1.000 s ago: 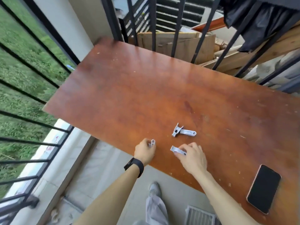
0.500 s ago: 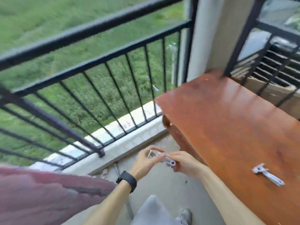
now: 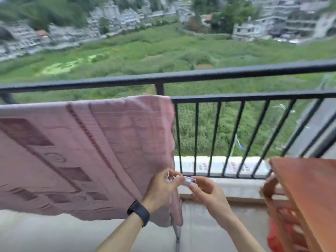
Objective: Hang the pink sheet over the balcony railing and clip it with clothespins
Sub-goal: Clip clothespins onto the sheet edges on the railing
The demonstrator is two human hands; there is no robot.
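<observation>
While the pink sheet (image 3: 81, 151) already hangs over the lower bar of the balcony railing (image 3: 236, 71), falling down the inner side with its right edge just left of the post, no pin is on it yet. In front of that edge, low down, both hands meet over the white clothespins (image 3: 189, 179). The left hand (image 3: 161, 188) has its fingers curled round one end, and the right hand (image 3: 205, 191) pinches the other end between thumb and fingertips. Blur hides whether they share one pin or hold two.

A second ago these hands were picking pins off the wooden table (image 3: 309, 188). Since then the view has swung from the table to the railing, and the table now shows only as an edge at the right. So fetching is done and clipping comes next, probably starting at this right corner, where the cloth looks free to slide.

A black watch (image 3: 139, 214) sits on the left wrist. The sheet carries darker woven bands and a swirl, but no words. Red and blue marks on the white ledge (image 3: 218, 165) beyond the bars are too blurred to read.
</observation>
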